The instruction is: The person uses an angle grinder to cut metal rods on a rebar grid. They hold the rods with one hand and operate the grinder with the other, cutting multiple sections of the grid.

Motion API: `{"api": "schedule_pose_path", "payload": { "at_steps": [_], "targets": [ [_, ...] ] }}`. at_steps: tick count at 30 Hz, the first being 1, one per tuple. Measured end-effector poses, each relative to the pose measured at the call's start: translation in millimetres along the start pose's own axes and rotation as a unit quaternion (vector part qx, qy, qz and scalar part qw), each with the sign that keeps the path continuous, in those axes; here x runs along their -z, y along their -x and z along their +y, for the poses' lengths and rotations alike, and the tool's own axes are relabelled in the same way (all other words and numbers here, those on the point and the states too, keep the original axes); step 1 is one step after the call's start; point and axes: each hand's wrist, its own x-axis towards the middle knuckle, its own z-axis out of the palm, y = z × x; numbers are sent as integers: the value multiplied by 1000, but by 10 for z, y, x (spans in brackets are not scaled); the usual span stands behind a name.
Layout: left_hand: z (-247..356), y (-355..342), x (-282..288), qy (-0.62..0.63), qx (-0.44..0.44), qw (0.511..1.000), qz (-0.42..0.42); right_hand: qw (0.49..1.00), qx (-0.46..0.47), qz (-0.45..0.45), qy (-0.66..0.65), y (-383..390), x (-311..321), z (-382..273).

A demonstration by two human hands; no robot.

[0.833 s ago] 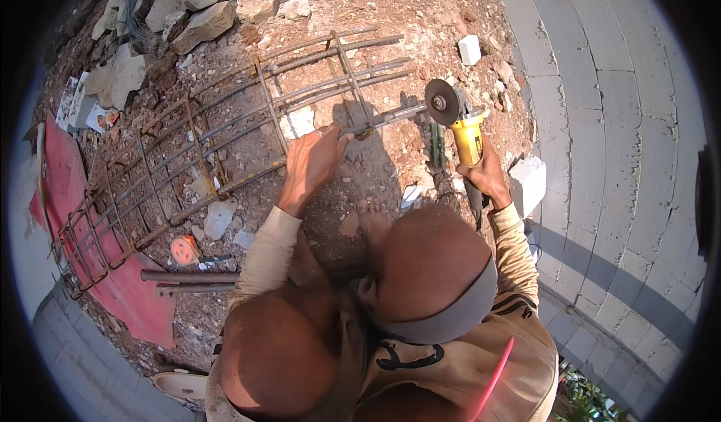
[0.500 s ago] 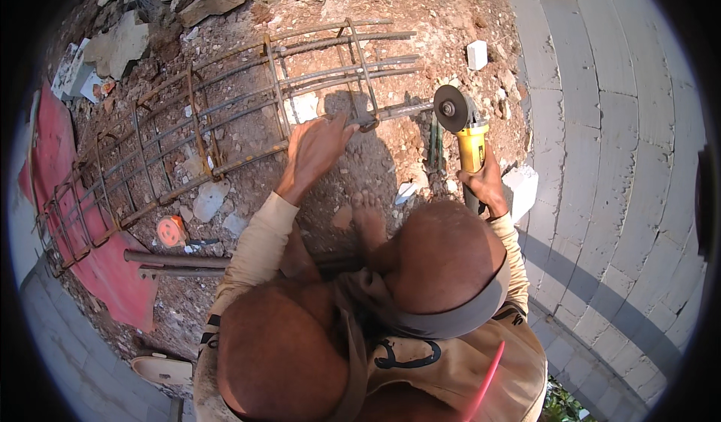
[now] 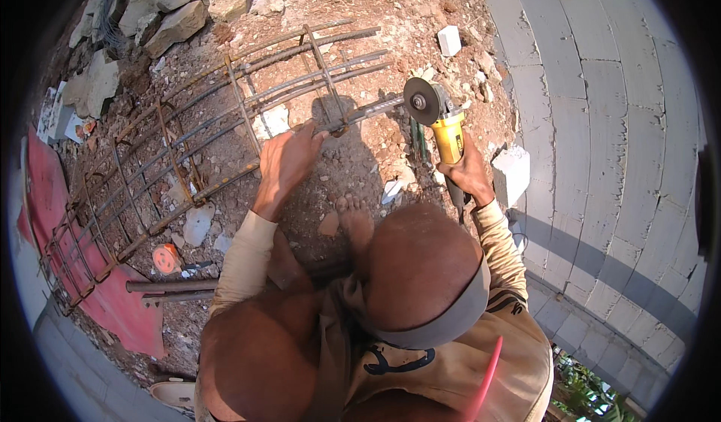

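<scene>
My left hand (image 3: pixel 286 165) has its fingers curled round the lower bar of a rusty steel rebar cage (image 3: pixel 242 100) lying across the dirt, near a cross tie toward the cage's right end. My right hand (image 3: pixel 469 170) grips the yellow body of an angle grinder (image 3: pixel 449 138) with a dark disc (image 3: pixel 421 101) turned upward. The disc is beside the protruding end of that lower bar (image 3: pixel 383 106); whether they touch I cannot tell. My bare knees and a foot fill the lower middle.
Broken stone slabs (image 3: pixel 175 30) lie at upper left, a red sheet (image 3: pixel 128 324) under the cage's left end. An orange round object (image 3: pixel 166 259) and pipes (image 3: pixel 169 287) lie nearby. A white block (image 3: pixel 511 174) is beside my right hand; a grey block wall (image 3: pixel 586 136) runs along the right.
The whole view has shifted slightly, first right, then back leftward. My hands, the grinder and the cage keep about the same positions relative to one another.
</scene>
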Motion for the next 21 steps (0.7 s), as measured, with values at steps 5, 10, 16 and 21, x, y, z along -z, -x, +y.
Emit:
{"api": "schedule_pose_path", "payload": {
  "at_steps": [5,10,16,21],
  "targets": [
    [-98,3,-143,18,-35,998,47,999,-1,-2,-35,34,-27,-12],
    [-38,25,-14,-26,-30,999,32,998,41,-5,-43,7,-41,71],
    [-8,36,31,-15,-32,999,33,999,38,5,-32,7,-72,57],
    [-45,17,-32,-23,-11,999,23,1000,6,-18,-18,-38,-47,73]
  ]
}}
